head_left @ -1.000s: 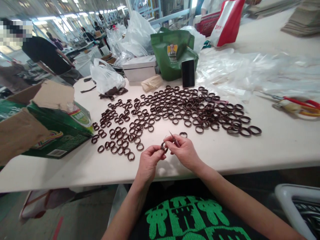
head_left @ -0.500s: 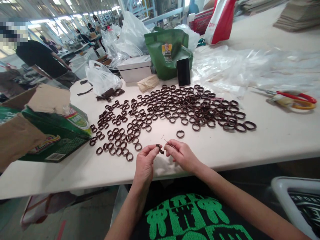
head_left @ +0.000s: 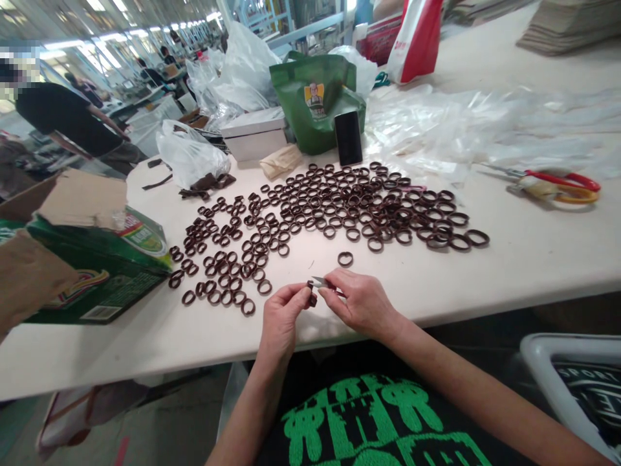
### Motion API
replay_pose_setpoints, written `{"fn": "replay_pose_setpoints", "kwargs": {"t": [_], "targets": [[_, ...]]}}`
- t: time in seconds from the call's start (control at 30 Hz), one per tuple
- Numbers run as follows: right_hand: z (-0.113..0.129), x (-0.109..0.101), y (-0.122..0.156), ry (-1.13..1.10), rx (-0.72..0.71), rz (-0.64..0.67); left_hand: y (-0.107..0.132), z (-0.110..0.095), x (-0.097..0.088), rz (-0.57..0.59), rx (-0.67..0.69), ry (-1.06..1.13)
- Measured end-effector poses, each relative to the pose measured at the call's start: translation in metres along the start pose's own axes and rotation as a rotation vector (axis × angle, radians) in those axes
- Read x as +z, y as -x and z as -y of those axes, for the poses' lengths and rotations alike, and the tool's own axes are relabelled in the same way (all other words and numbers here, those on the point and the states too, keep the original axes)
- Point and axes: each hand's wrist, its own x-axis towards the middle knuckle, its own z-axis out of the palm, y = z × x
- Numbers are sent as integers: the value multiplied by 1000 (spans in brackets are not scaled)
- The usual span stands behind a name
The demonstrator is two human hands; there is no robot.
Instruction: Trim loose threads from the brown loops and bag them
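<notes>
My left hand (head_left: 285, 316) pinches a small dark brown loop (head_left: 312, 299) between thumb and fingertips, just above the table's front edge. Fingers closed, my right hand (head_left: 363, 301) grips thread snips (head_left: 318, 281), whose pointed grey blades reach the top of the loop. The handles are mostly hidden in the palm. Beyond my hands lies one loose brown ring (head_left: 345, 265), and a short thread (head_left: 311, 264) rests to its left. A wide spread of similar brown rings (head_left: 388, 213) covers the table's middle, some overlapping on the right side.
On the left stands an open green carton (head_left: 121, 278). Behind the rings are a white box (head_left: 255, 139), a green pouch (head_left: 313, 107), a black phone-like slab (head_left: 348, 139) and plastic bags (head_left: 191, 155). Red-and-yellow-handled scissors (head_left: 557, 184) lie at right. A person (head_left: 68, 116) stands far left.
The snips in my right hand have turned, so their blades now show and meet the loop in my left hand. The whole view has shifted slightly.
</notes>
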Motion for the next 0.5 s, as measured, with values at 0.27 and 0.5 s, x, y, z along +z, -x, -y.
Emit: {"fn": "replay_pose_setpoints", "kwargs": {"t": [0.27,0.5], "targets": [[-1,2,2,225,-69,-26,0,2,2,23,-5,-13],[1,1,4,352,-142,-79,-1,4,0,31,-29,8]]}}
